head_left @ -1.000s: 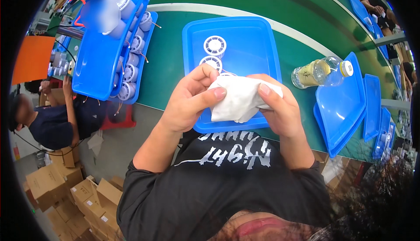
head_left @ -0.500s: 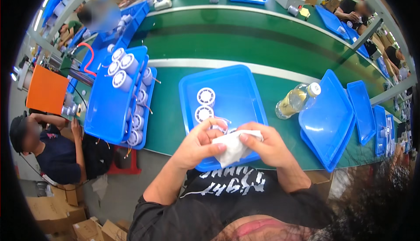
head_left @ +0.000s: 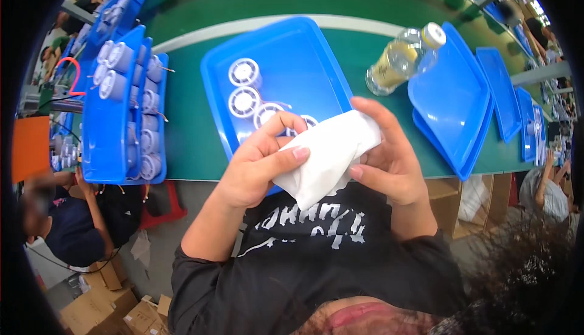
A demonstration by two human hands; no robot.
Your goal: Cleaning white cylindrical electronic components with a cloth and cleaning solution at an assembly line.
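Between my two hands a white cloth or tissue (head_left: 331, 149) is held up, loosely folded with one corner hanging down. My left hand (head_left: 252, 167) pinches its left side between thumb and fingers. On its right side my right hand (head_left: 395, 167) grips it, the thumb in front and some fingers hidden behind. Both hands are above the near part of a blue tray (head_left: 295, 55). Several white round cylinders (head_left: 244, 72) with slotted, fan-like tops and thin wires stand in that tray; the nearest are partly covered by my left hand and the cloth.
To the left, stacked blue trays (head_left: 103, 152) hold more cylinders. A clear bottle (head_left: 395, 64) with a white cap stands right of the middle tray, beside further blue trays (head_left: 450, 104). Another person (head_left: 76, 219) sits at the left. Cardboard boxes (head_left: 97, 304) lie on the floor.
The white cloth is spread wider and lifted higher, and my right hand has opened out along its edge. The whole view has shifted, bringing the tray and cylinders nearer.
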